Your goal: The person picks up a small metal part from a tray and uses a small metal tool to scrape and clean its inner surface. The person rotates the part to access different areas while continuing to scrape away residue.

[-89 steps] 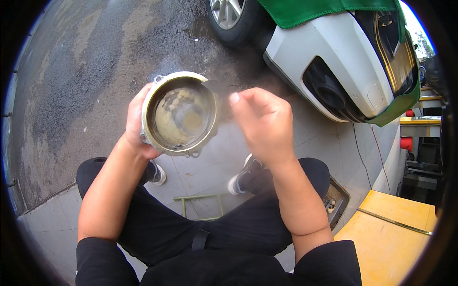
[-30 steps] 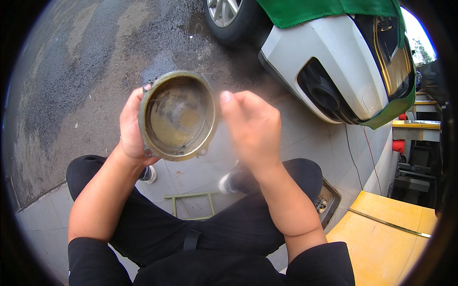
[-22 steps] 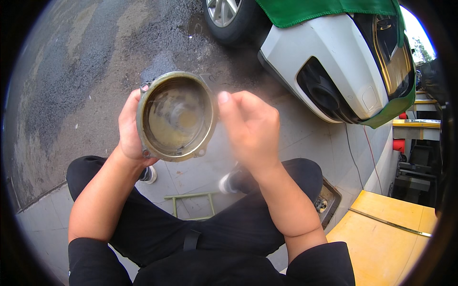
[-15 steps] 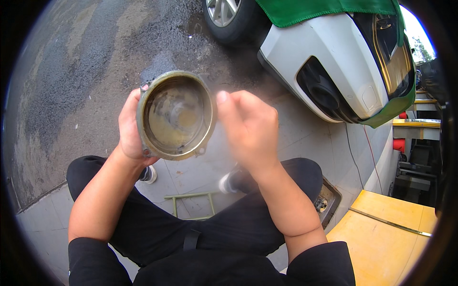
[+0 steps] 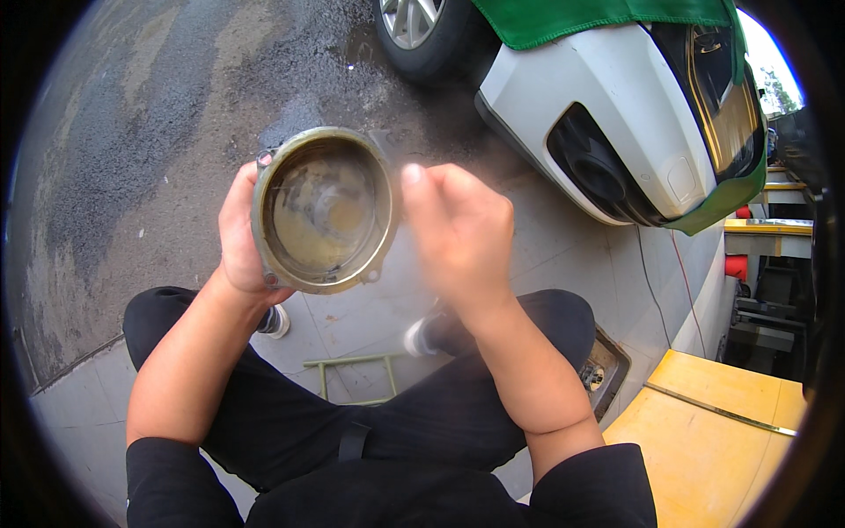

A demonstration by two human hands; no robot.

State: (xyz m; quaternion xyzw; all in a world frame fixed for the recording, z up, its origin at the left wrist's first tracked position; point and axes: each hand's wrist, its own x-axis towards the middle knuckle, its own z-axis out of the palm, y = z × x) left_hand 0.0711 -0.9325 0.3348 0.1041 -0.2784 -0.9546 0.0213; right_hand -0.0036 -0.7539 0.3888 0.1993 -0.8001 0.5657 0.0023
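A round, shallow metal housing (image 5: 327, 216), with small bolt lugs at its edge, is tilted so its hollow side faces me. Greyish-brown residue coats the inside. My left hand (image 5: 239, 239) grips its left side, fingers partly hidden behind it. Close to the right rim is my right hand (image 5: 462, 236), curled up with the thumb pressed against the fingers. Whatever it may pinch is hidden. A slight blur covers that hand, and I cannot tell if it touches the rim.
Between my feet stands a green metal frame (image 5: 393, 377). A dirty tray (image 5: 616, 383) with a metal part lies beside my right knee. At upper right is a white car (image 5: 607, 84) under a green cover (image 5: 554, 19). A yellow panel (image 5: 704, 449) lies at lower right, near two cables.
The metal housing has shifted very slightly up and left in my left hand. My right hand stays closed by the rim, almost in the same place.
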